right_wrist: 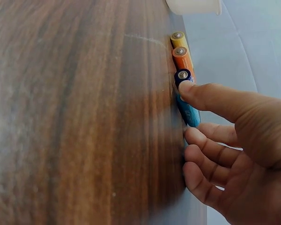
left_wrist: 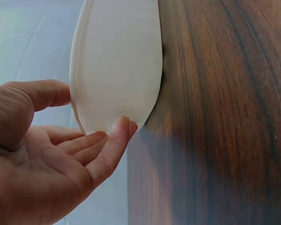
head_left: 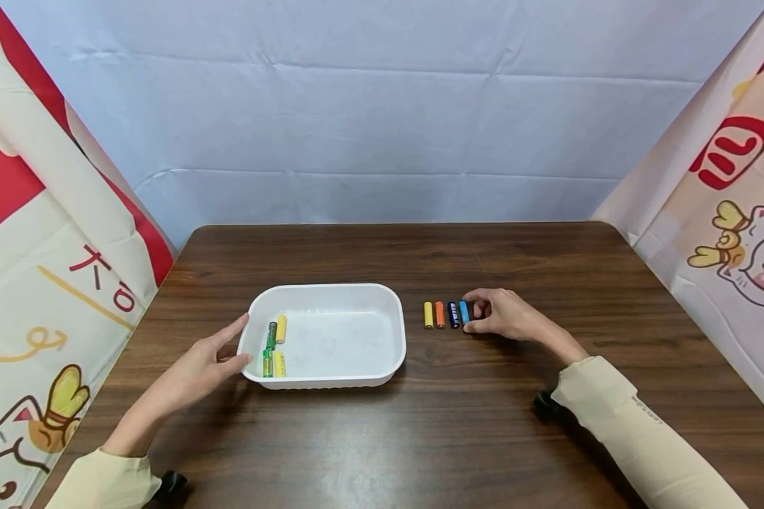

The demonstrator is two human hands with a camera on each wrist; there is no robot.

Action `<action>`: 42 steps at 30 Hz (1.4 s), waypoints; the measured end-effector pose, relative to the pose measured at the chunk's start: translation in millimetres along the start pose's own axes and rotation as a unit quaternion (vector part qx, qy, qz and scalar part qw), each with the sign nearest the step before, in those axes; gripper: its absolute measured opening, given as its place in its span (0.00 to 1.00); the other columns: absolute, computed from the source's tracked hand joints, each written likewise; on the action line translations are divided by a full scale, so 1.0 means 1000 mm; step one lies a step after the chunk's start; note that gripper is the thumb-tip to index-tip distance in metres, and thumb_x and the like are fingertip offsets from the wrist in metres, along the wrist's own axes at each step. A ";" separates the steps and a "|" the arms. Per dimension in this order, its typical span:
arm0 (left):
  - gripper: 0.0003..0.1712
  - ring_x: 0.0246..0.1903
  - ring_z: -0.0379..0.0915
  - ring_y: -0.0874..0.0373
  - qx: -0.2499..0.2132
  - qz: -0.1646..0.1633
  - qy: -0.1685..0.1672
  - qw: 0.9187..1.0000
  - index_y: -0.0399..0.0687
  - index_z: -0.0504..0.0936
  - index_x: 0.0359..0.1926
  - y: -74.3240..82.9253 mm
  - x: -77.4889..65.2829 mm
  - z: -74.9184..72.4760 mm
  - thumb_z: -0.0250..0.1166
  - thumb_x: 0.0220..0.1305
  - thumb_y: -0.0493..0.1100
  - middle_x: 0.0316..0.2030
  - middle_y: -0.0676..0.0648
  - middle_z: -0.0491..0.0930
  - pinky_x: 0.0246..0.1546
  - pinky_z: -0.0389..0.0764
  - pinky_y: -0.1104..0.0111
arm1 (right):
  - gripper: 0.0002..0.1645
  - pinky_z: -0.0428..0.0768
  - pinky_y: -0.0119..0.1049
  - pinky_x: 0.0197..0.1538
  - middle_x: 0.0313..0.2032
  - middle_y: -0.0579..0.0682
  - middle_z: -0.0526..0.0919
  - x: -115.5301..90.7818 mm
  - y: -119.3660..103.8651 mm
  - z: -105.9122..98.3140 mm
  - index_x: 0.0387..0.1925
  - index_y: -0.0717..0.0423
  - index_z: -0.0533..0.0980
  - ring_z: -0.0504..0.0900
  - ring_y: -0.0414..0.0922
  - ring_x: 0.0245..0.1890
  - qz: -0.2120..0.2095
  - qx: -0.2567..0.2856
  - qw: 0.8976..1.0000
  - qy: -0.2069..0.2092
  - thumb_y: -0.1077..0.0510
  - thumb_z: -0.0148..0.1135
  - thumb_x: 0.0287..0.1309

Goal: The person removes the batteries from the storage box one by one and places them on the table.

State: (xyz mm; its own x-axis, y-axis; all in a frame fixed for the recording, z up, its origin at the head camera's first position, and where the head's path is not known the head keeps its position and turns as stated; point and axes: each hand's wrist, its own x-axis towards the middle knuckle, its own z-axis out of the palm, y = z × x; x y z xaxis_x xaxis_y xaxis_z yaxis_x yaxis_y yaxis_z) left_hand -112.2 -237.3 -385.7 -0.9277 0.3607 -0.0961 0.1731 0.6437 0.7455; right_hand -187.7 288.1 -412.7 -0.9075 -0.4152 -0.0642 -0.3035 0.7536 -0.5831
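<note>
Going by a clock with 12 at the table's far edge: the left hand [head_left: 197, 367] has hold of the white tray [head_left: 356, 346] at its 9 o'clock end, thumb and fingers bent around the rim and outer wall. Four batteries lie inside, bunched around 8 to 9 o'clock: a far yellow battery [head_left: 281, 329], a dark green battery [head_left: 271, 336] just beside it, then a near yellow battery [head_left: 280, 364] with a bright green battery [head_left: 267, 363] at its 9 o'clock side. Off the tray's 3 o'clock end, four more lie on the brown table [head_left: 369, 438] in a neat row, ends pointing to 12 and 6. Heading toward 3, it's a yellow battery [head_left: 429, 315], an orange battery [head_left: 440, 315], a navy battery [head_left: 453, 315] and a light blue battery [head_left: 464, 312]. The right hand [head_left: 506, 314] comes in from about 4 and pinches that light blue one by its ends, other fingers loosely bent. Sleeves are cream, and a pale cloth [head_left: 382, 127] hangs behind at 12.
</note>
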 end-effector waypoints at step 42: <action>0.43 0.54 0.79 0.44 -0.008 0.001 -0.005 1.000 0.30 0.51 0.79 0.001 -0.002 0.002 0.64 0.74 0.39 0.63 0.28 0.73 0.44 0.81 0.64 | 0.30 0.79 0.38 0.42 0.39 0.48 0.83 0.026 -0.134 -0.011 0.62 0.63 0.77 0.79 0.40 0.36 -0.167 0.019 0.985 0.030 0.57 0.76 0.61</action>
State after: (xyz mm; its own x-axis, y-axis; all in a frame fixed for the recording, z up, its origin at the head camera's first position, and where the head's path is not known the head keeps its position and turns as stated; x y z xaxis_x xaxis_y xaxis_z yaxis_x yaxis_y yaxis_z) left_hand -109.3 -236.2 -385.9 -0.9239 0.3691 -0.1006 0.1704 0.6324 0.7557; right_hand -173.8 181.9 -327.7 -0.7750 -0.6046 0.1839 -0.5778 0.5602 -0.5936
